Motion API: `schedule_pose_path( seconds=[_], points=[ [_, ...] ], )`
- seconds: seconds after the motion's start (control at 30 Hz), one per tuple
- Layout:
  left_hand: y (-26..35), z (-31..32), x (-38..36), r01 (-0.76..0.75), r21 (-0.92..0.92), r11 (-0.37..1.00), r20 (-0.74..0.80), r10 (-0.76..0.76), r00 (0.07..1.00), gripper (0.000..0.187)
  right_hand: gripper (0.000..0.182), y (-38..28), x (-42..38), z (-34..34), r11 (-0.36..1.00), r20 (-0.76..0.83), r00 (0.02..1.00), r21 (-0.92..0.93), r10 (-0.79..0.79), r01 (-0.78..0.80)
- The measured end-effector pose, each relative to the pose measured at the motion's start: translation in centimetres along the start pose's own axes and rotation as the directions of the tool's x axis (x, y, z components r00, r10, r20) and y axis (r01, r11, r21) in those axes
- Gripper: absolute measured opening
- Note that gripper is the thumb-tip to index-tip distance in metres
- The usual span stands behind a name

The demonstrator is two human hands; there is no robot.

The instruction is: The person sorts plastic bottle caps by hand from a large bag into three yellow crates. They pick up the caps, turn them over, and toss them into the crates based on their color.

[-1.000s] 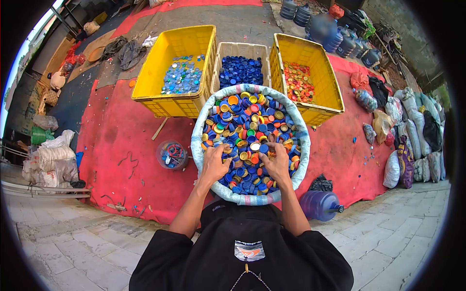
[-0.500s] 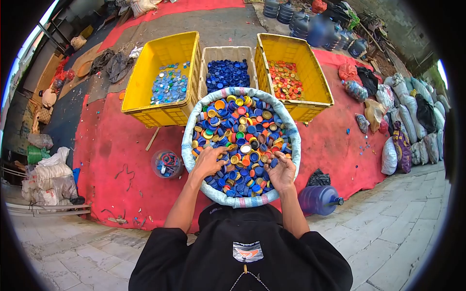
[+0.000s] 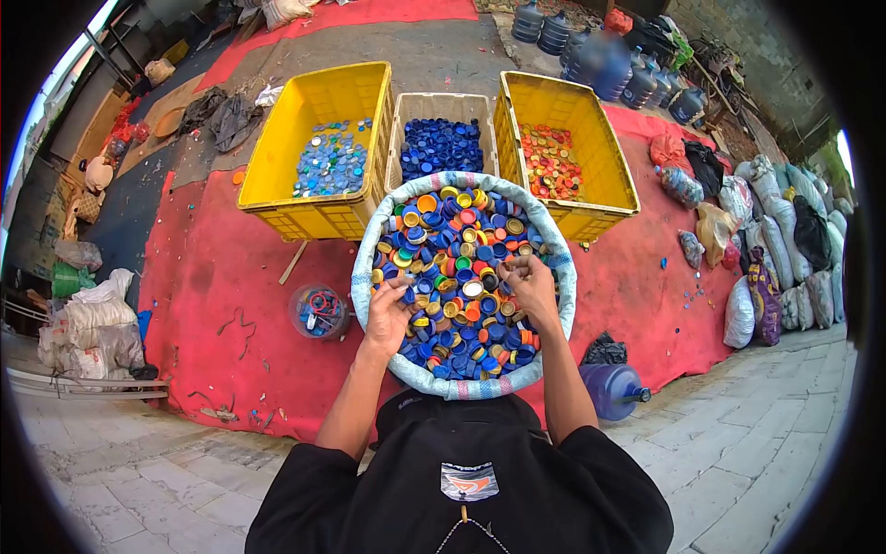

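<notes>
The mixed caps lie heaped in the open sack just in front of us, blue, yellow, orange, red and a few green, with a white one near the middle. Its rim is rolled outward, probably to hold the mouth wide and leave us room for both hands. Our left hand is over the left part of the heap, its grip half curled; we cannot tell whether it has a cap. Our right hand is over the right part, fingertips bent close to the thumb, perhaps around a cap (too small to be sure).

Beyond the sack, three crates stand side by side, seemingly set there to be in easy reach. The left yellow crate has mostly pale blue caps with some green and white, the white crate dark blue ones, and the right yellow crate red and orange ones. To our left, a clear tub of odd bits sits on the red sheet. To our right lie a big bottle and a black bag, with full bags farther out.
</notes>
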State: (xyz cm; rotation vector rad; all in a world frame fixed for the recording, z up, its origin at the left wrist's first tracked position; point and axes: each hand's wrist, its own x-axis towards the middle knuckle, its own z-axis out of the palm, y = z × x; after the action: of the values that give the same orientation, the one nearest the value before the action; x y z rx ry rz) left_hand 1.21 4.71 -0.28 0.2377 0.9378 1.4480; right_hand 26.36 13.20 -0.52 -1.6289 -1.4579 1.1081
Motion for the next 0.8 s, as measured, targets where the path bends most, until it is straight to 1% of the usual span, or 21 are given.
schedule_pose_path(
  seconds=[0.03, 0.1, 0.13, 0.23, 0.27, 0.37, 0.4, 0.47, 0.57, 0.6, 0.67, 0.7, 0.77, 0.8],
  points=[
    [0.1, -0.4, 0.0, 0.032, -0.109, 0.994, 0.026, -0.029, 0.999, 0.017, 0.026, -0.2, 1.0, 0.0, 0.990, -0.014, 0.997, -0.123, -0.073, 0.071],
    [0.2, -1.6, 0.1, 0.099, -0.319, 0.943, 0.090, -0.074, 0.993, 0.017, 0.030, -0.1, 3.3, 0.0, 0.909, -0.015, 0.974, -0.362, -0.225, 0.204],
    [0.0, -1.9, 0.2, 0.116, -0.385, 0.916, 0.079, -0.093, 0.993, 0.016, 0.034, -0.1, 4.3, 0.1, 0.925, 0.004, 0.982, -0.337, -0.188, 0.178],
    [-0.5, -2.7, 0.1, 0.155, -0.390, 0.908, 0.065, -0.141, 0.988, 0.016, 0.036, 1.3, 6.8, 0.8, 0.819, 0.068, 0.949, -0.489, -0.308, 0.301],
    [-0.6, -2.9, 0.0, 0.158, -0.368, 0.916, 0.043, -0.152, 0.987, 0.017, 0.035, 2.1, 7.6, 1.1, 0.806, 0.088, 0.937, -0.486, -0.339, 0.337],
    [-0.9, -2.9, -0.7, 0.163, -0.352, 0.922, 0.026, -0.165, 0.986, 0.016, 0.035, 2.9, 8.6, 1.6, 0.746, 0.158, 0.939, -0.573, -0.306, 0.339],
    [-0.7, -2.3, -1.0, 0.164, -0.328, 0.930, -0.010, -0.177, 0.984, 0.015, 0.034, 2.8, 8.5, 1.8, 0.732, 0.161, 0.940, -0.593, -0.300, 0.335],
    [-0.9, -2.2, -1.1, 0.154, -0.305, 0.940, -0.029, -0.171, 0.985, 0.013, 0.034, 2.7, 8.2, 2.1, 0.704, 0.164, 0.943, -0.632, -0.289, 0.325],
    [-1.2, -2.1, -1.1, 0.149, -0.258, 0.955, -0.029, -0.162, 0.986, 0.011, 0.033, 3.3, 8.3, 2.5, 0.717, 0.139, 0.947, -0.624, -0.290, 0.311],
    [-1.2, -1.9, -1.1, 0.147, -0.239, 0.960, -0.024, -0.158, 0.987, 0.010, 0.033, 3.2, 8.3, 2.5, 0.727, 0.127, 0.941, -0.606, -0.314, 0.324],
    [-1.1, -1.2, -1.2, 0.121, -0.143, 0.982, -0.048, -0.129, 0.990, 0.010, 0.032, 3.2, 8.1, 2.3, 0.745, 0.098, 0.928, -0.569, -0.358, 0.348],
    [-1.1, -0.7, -1.1, 0.109, -0.094, 0.990, -0.055, -0.115, 0.992, 0.010, 0.032, 3.1, 8.0, 2.1, 0.786, 0.066, 0.932, -0.518, -0.357, 0.338],
    [-1.6, -0.4, -0.2, 0.077, 0.078, 0.994, -0.054, -0.073, 0.996, 0.013, 0.032, 3.1, 7.8, 1.5, 0.856, -0.002, 0.938, -0.410, -0.346, 0.315],
    [-1.9, -0.1, 0.3, 0.060, 0.164, 0.985, -0.048, -0.052, 0.997, 0.015, 0.030, 3.5, 7.7, 1.0, 0.828, -0.049, 0.910, -0.439, -0.411, 0.350]
  ],
)
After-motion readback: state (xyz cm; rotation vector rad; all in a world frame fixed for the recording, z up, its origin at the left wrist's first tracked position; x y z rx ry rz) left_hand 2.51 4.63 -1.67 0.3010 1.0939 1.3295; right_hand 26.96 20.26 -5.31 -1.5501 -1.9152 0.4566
